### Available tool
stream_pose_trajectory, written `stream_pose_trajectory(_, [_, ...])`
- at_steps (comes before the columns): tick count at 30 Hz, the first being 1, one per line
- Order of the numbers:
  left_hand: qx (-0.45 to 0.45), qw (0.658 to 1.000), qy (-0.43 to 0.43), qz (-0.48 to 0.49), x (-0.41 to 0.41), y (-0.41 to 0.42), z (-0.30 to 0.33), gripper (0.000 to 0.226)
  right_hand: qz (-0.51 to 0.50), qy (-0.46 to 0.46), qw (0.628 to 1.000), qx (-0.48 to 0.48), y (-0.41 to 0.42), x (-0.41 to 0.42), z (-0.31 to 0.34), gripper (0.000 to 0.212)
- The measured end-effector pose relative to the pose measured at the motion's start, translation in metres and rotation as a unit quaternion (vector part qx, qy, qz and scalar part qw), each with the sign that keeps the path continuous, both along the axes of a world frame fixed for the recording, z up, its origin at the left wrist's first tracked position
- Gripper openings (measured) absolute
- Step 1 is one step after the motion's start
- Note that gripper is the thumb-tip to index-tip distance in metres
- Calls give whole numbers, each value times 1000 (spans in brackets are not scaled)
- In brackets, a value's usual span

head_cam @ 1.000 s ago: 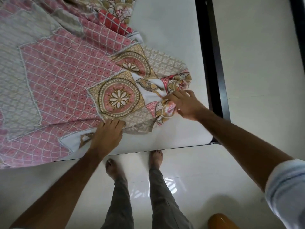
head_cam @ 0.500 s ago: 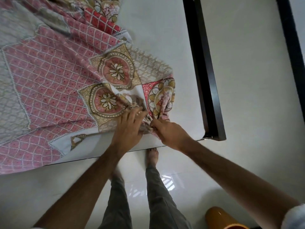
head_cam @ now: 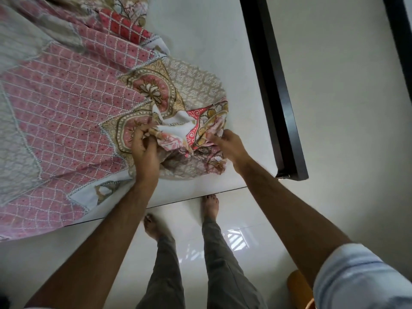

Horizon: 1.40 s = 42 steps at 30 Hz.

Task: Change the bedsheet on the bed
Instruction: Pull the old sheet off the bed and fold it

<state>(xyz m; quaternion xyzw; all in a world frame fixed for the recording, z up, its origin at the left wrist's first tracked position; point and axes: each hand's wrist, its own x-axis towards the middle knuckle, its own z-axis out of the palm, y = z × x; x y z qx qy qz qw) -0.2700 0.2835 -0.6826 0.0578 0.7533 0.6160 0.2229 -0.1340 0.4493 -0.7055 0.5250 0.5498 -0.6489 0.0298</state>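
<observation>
A pink, red and beige patterned bedsheet (head_cam: 66,112) lies crumpled over the left part of a white mattress (head_cam: 211,41). Its bunched corner (head_cam: 191,130) sits near the mattress's front right corner. My left hand (head_cam: 143,148) grips the bunched cloth on the left side, fingers curled into the folds. My right hand (head_cam: 229,143) pinches the same bunch from the right. The two hands are a short way apart with gathered fabric between them.
A dark bed frame rail (head_cam: 274,92) runs along the mattress's right side, ending at the corner. A white wall (head_cam: 345,108) lies beyond it. My bare feet (head_cam: 209,206) stand on the glossy white floor at the bed's front edge. An orange object (head_cam: 298,286) sits at lower right.
Both hands came together on the sheet's corner, then spread slightly apart, gathering and lifting the fabric into a bunch. The left hand went from resting flat to gripping cloth.
</observation>
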Motion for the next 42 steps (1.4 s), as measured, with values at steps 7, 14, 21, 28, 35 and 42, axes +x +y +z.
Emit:
stream_pose_trajectory(7, [-15, 994, 110, -27, -7, 1, 8, 15, -76, -44, 967, 239, 65, 50, -5, 14])
stream_pose_trajectory(14, [-109, 914, 233, -314, -5, -5, -7, 27, 106, -89, 946, 292, 65, 86, -9, 19])
stream_pose_trajectory(21, [-234, 865, 318, -309, 11, -38, -29, 63, 186, -171, 869, 425, -3, 52, -36, 82])
stream_pose_trajectory(28, [-301, 742, 501, -330, 22, -1, -21, 33, 267, -200, 760, 558, -1, 16, -38, 81])
stream_pose_trajectory(35, [-150, 794, 450, -381, 20, 12, -4, 14, 225, -212, 738, 600, 51, 80, -17, 18])
stream_pose_trajectory(42, [-202, 774, 451, -395, 29, 4, -19, 17, 0, -77, 899, 431, 51, 113, -12, 28])
